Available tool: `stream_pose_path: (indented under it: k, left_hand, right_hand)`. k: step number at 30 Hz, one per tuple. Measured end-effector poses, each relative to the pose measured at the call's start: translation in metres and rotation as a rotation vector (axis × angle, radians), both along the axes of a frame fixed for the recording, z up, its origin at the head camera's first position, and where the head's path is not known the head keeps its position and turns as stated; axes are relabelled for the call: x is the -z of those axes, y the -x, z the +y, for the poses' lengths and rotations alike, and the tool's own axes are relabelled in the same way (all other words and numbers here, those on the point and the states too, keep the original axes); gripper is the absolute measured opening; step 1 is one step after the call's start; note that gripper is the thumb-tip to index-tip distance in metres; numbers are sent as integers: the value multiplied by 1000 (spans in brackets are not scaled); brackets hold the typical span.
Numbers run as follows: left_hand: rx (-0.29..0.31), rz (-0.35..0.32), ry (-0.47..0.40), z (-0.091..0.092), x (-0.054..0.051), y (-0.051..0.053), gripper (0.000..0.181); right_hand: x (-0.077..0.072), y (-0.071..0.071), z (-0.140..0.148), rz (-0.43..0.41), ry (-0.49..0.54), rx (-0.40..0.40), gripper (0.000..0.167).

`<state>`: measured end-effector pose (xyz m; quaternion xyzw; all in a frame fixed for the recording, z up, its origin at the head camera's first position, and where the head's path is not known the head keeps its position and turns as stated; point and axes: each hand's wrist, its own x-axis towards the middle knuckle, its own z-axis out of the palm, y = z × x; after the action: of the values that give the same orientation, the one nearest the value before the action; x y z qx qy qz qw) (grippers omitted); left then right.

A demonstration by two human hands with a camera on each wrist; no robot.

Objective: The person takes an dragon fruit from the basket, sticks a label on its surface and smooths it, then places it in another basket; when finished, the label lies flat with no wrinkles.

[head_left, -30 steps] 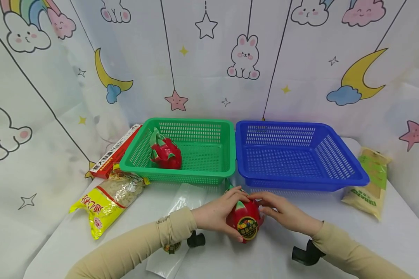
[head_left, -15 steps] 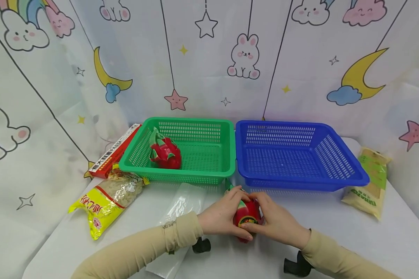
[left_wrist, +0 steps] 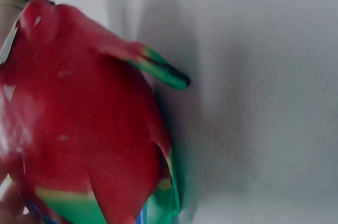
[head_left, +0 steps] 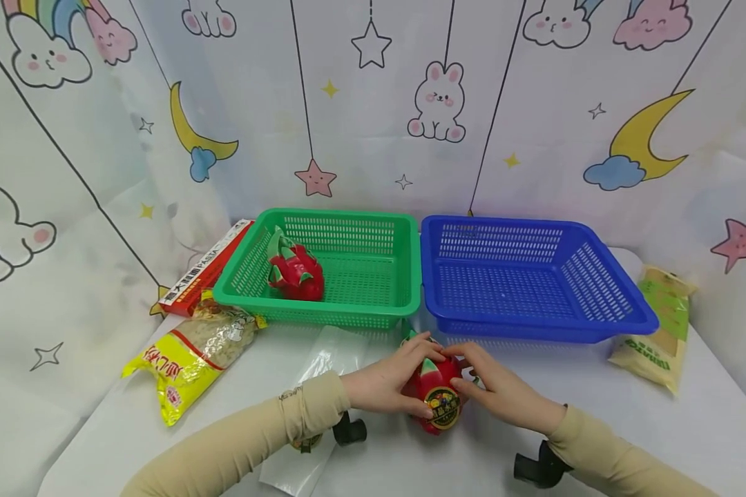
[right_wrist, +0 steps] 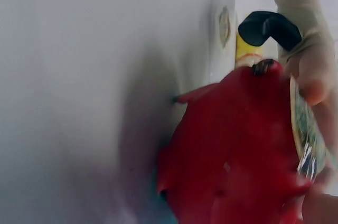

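Observation:
In the head view a red dragon fruit [head_left: 434,386] with green-tipped scales and a round black-and-gold sticker [head_left: 443,407] sits on the white table. My left hand [head_left: 390,384] grips its left side, thumb near the sticker and fingers over the top. From the right, my right hand [head_left: 503,388] touches the fruit with curved fingers. Both wrist views are filled by the fruit's red skin [left_wrist: 90,113], its sticker [right_wrist: 306,129] seen edge-on in the right wrist view.
Behind the hands stand a green basket [head_left: 317,315] holding another dragon fruit [head_left: 298,275] and a blue basket [head_left: 534,327]. A yellow food bag [head_left: 193,355] and a red pasta box [head_left: 205,273] lie left, a clear plastic bag [head_left: 332,355] front-left, a green-beige packet [head_left: 659,328] right.
Half a second ago my right thumb lay over the sticker; it has drawn back to the right, and the sticker shows again. My left hand has shifted slightly left.

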<state>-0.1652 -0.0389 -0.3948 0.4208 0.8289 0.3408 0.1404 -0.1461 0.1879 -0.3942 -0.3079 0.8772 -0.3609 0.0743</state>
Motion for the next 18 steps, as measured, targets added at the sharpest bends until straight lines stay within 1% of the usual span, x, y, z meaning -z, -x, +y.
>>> stream_pose_path:
  k: [2,4,6,10,12,15,18]
  left_hand:
    - [-3,-42,-17,0,0,1,54]
    - [-16,-56,-36,0,-1,1,49]
    - [-37,-41,-40,2,-1,0,46]
    - [-81,30,-28,5,0,-3,45]
    - [-94,51,-21,6,0,-5,45]
    - [-92,59,-16,6,0,-5,45]
    - [-72,48,-10,4,0,-3,45]
  right_hand:
    - [1,1,3,-19,15,-5,36]
    - [2,0,3,-14,12,7,38]
    - [4,-3,1,24,-21,21,44]
    - [9,-11,-5,191,-141,46,66]
    - [12,-14,-7,244,-182,59,75]
    - [13,-16,-9,273,-194,68,80]
    - [12,-14,-7,284,-181,39,82]
